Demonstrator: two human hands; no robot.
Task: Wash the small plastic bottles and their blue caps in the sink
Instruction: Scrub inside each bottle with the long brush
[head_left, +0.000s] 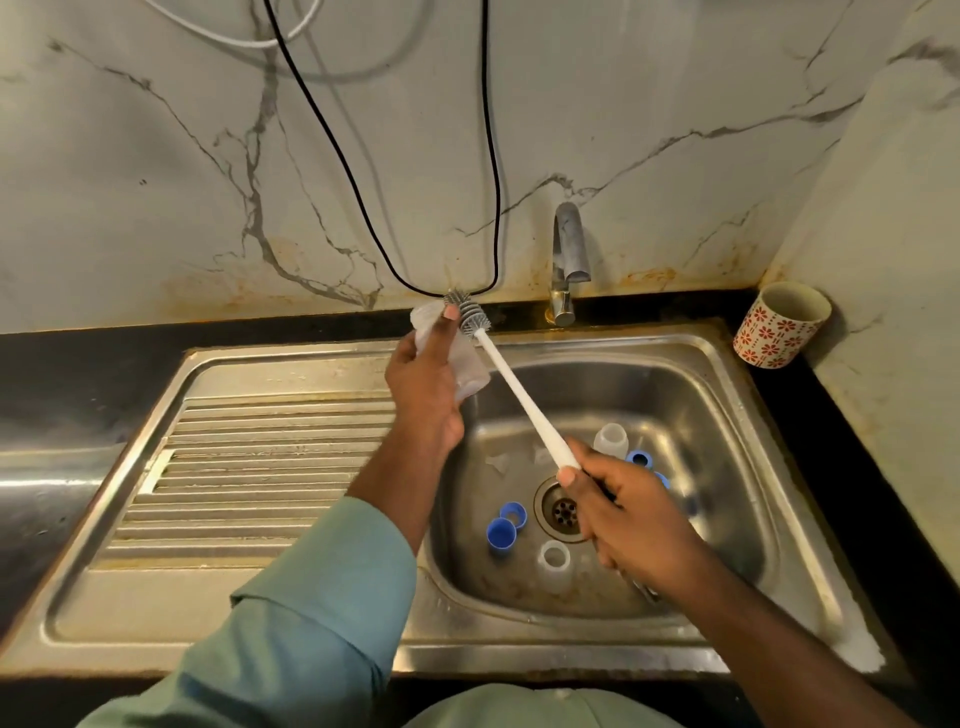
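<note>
Marble-veined wall panels rose behind a dark bench that carried a steel sink with a ribbed drainboard on its left. Over the basin's far left corner, the left hand had its grip curled round a clear plastic bottle, held tilted. The right hand gripped the white handle of a bottle brush, whose grey bristle head lay just beside the held bottle, outside it. Down in the basin, two blue caps lay touching left of the drain, another bottle stood in front of the drain, and a third bottle sat behind the right hand with more blue caps just beside it. A tap stood at the back rim. A flower-patterned cup leaned in the right corner, and a black cable hung down the wall.
</note>
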